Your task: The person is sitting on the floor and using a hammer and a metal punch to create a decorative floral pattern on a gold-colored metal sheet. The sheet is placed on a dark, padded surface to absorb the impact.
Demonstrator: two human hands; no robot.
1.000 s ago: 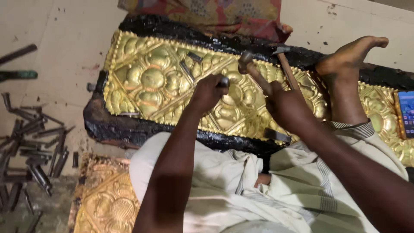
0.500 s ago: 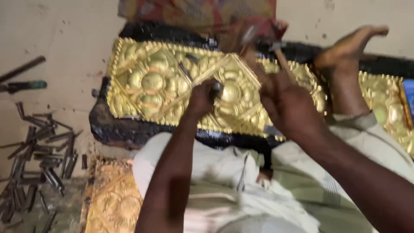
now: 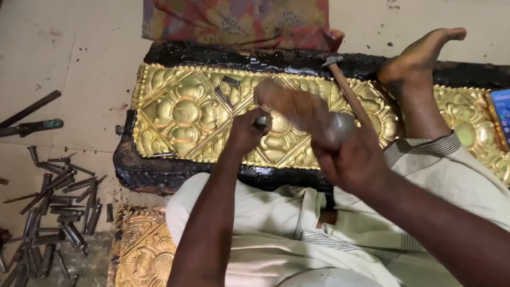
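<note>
A gold embossed metal sheet [image 3: 180, 114] with flower and diamond patterns lies on a black pitch bed [image 3: 154, 172]. My left hand [image 3: 241, 135] is shut on a short metal punch [image 3: 261, 123] that stands on the sheet near its middle. My right hand [image 3: 356, 165] grips a hammer [image 3: 292, 106], blurred in mid-swing just right of the punch. My bare foot [image 3: 419, 58] rests on the sheet's right part.
A second hammer with a wooden handle [image 3: 348, 93] lies on the sheet, with two loose punches [image 3: 228, 87]. Several dark punches [image 3: 53, 212] are scattered on the floor at left. Another gold panel [image 3: 143, 250] lies at bottom left, patterned cloth [image 3: 239, 21] behind, and a phone [image 3: 502, 111] at the right edge.
The hammer in my right hand has swung from raised down toward the punch. My left hand keeps the punch on the sheet, nearly in place.
</note>
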